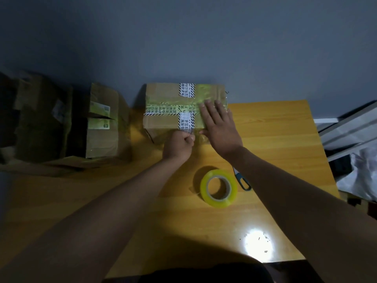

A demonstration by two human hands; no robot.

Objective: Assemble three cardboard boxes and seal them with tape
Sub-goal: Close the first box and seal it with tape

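Box (173, 111) looks light and stiff but slick with tape, so keep your flat, open right hand (218, 127) pressing its top while your curled left hand (179, 146) pinches the tape end at its near edge.

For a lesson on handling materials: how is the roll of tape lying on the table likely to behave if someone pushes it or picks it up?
The tape roll lies flat on the wooden table, so a push would probably slide it, not roll it. Stood on edge, its round shape would likely roll. Its open core offers an easy finger hold, and its glossy surface may be a little slippery.
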